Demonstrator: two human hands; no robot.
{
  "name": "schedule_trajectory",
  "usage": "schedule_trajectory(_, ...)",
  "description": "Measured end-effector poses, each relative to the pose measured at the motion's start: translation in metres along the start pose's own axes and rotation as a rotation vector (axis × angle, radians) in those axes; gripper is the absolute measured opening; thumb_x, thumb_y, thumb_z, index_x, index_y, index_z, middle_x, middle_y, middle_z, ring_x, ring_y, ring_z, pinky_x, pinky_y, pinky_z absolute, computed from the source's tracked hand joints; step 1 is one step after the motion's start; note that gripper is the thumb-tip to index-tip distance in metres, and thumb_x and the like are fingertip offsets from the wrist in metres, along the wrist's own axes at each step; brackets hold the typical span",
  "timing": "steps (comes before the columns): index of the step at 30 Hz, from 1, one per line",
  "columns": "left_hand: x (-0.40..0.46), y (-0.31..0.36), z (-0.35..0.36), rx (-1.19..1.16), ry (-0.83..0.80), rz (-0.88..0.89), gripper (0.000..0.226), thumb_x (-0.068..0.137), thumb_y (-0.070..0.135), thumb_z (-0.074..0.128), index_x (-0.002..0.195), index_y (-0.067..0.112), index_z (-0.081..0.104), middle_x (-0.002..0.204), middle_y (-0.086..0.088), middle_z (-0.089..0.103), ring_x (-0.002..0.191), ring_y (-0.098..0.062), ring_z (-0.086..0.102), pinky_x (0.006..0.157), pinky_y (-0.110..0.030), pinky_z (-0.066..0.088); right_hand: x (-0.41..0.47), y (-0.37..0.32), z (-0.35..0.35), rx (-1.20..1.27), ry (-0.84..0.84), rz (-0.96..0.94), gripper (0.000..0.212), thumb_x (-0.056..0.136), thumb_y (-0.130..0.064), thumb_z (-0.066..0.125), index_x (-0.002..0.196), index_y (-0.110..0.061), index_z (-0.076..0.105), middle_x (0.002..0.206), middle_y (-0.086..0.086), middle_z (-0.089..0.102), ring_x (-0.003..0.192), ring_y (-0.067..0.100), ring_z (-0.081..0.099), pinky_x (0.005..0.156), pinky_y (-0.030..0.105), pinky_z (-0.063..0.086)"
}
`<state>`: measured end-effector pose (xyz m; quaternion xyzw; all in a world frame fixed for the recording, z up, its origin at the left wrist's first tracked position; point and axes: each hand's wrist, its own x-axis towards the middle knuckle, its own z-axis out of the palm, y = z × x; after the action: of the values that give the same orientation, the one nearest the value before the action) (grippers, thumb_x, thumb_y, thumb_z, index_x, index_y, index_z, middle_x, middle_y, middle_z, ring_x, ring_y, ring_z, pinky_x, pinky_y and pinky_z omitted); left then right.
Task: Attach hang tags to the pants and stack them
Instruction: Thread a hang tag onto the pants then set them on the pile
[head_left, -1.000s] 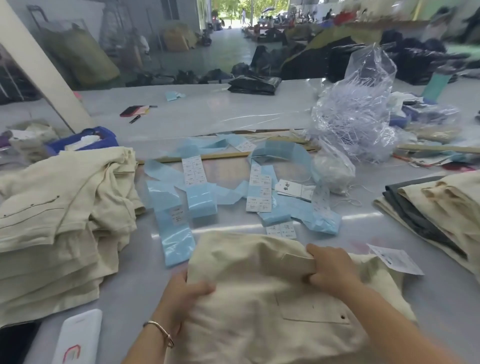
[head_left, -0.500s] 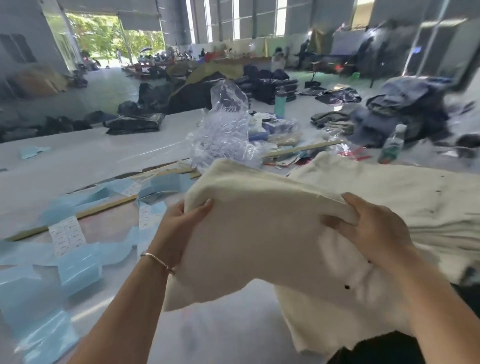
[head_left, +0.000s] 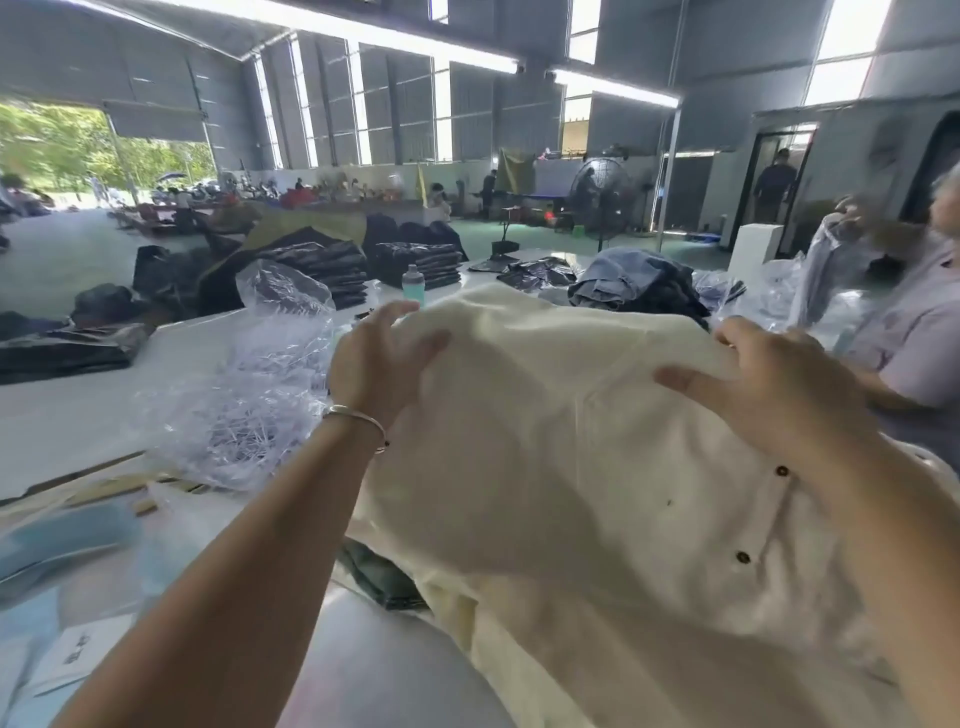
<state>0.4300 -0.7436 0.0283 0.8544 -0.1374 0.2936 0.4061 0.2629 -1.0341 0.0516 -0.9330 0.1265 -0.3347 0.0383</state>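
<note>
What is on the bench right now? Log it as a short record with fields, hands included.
held item: cream fabric pants, lifted, both hands on the top edge
left hand: left hand grips the pants' left corner; silver bangle on its wrist
right hand: right hand grips the right corner, thumb on the front
under the pants: dark folded garment on the white table
left of the hands: clear plastic bag of white fasteners
beyond: teal plastic bottle
</note>
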Motion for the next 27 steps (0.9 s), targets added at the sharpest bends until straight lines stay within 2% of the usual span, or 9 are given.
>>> schedule_trajectory(2,0.012,-0.01,0.031,0.134,-0.017,0.008,0.051,0.082,0.043,0.071,0.127,0.026,0.057,0.118,-0.008,0.064,0.113,-0.03,0.053,0.095,-0.037,0.04,0.025,0.007,0.032,-0.132,-0.153,0.052,0.076,0.073,-0.083,0.041,0.115,-0.021,0.048,0.097,0.006,0.06,0.094,0.03,0.055,0.081,0.043,0.043)
schedule_trajectory(4,0.004,-0.023,0.065,0.339,-0.108,-0.001,0.044,0.087,0.042,0.063,0.128,0.026,0.055,0.12,-0.007,0.06,0.116,-0.029,0.048,0.099,-0.039,0.037,0.028,0.012,0.074,-0.26,-0.387,0.008,0.077,0.082,-0.074,0.046,0.141,-0.027,0.03,0.141,0.011,0.04,0.131,0.031,0.037,0.105,0.047,0.031)
schedule_trajectory(6,-0.027,-0.035,0.102,0.433,-0.302,0.008,0.036,0.091,0.043,0.057,0.124,0.028,0.06,0.126,-0.001,0.058,0.121,-0.024,0.047,0.102,-0.036,0.036,0.01,0.015,0.119,-0.176,-0.606,-0.136,0.072,0.087,-0.066,0.048,0.148,-0.037,0.021,0.153,0.0,0.026,0.141,0.023,0.023,0.114,0.043,0.019)
schedule_trajectory(9,-0.093,-0.047,0.153,0.416,-0.682,0.007,0.027,0.091,0.041,0.055,0.111,0.027,0.066,0.123,0.007,0.06,0.12,-0.019,0.052,0.099,-0.032,0.041,-0.023,0.018,0.168,-0.106,-0.883,-0.316,0.056,0.09,-0.06,0.045,0.142,-0.038,0.037,0.149,-0.008,0.035,0.14,0.012,0.025,0.117,0.044,0.002)
schedule_trajectory(11,-0.129,-0.056,0.173,0.522,-0.764,0.12,0.034,0.094,0.045,0.044,0.117,0.028,0.061,0.128,0.01,0.058,0.122,-0.017,0.051,0.098,-0.033,0.038,-0.03,0.017,0.185,-0.122,-0.908,-0.395,0.051,0.092,-0.058,0.043,0.136,-0.034,0.044,0.145,-0.006,0.038,0.137,0.014,0.028,0.117,0.041,0.0)
schedule_trajectory(16,-0.146,-0.079,0.177,0.447,-0.708,0.156,0.043,0.102,0.045,0.03,0.141,0.036,0.044,0.151,0.016,0.037,0.141,-0.009,0.03,0.111,-0.024,0.011,-0.024,0.016,0.189,-0.04,-0.851,-0.452,0.045,0.09,-0.056,0.049,0.128,-0.032,0.052,0.134,-0.008,0.045,0.126,0.016,0.041,0.112,0.03,0.016)
schedule_trajectory(20,-0.137,-0.073,0.147,0.171,-0.771,0.064,0.025,0.095,0.025,0.051,0.109,0.017,0.07,0.116,0.0,0.067,0.111,-0.019,0.058,0.1,-0.031,0.041,-0.025,0.004,0.168,0.007,-0.835,-0.419,0.022,0.091,-0.05,0.052,0.109,-0.036,0.053,0.126,-0.012,0.053,0.118,0.013,0.047,0.098,0.025,0.031)
schedule_trajectory(22,-0.145,-0.072,0.117,0.008,-0.687,-0.099,0.021,0.091,0.017,0.057,0.106,0.016,0.072,0.111,0.002,0.069,0.107,-0.015,0.061,0.095,-0.028,0.046,-0.032,-0.016,0.153,0.105,-0.745,-0.414,0.011,0.092,-0.047,0.053,0.091,-0.038,0.047,0.112,-0.017,0.057,0.109,0.007,0.049,0.09,0.024,0.036)
schedule_trajectory(27,-0.184,-0.071,-0.012,-0.213,-0.381,-0.295,0.012,0.085,0.019,0.068,0.09,0.028,0.075,0.085,0.01,0.071,0.077,-0.008,0.065,0.07,-0.025,0.052,-0.066,-0.121,0.122,0.552,-0.577,-0.522,0.021,0.083,-0.034,0.068,0.07,-0.03,0.052,0.073,-0.015,0.058,0.078,-0.001,0.05,0.068,0.013,0.039)
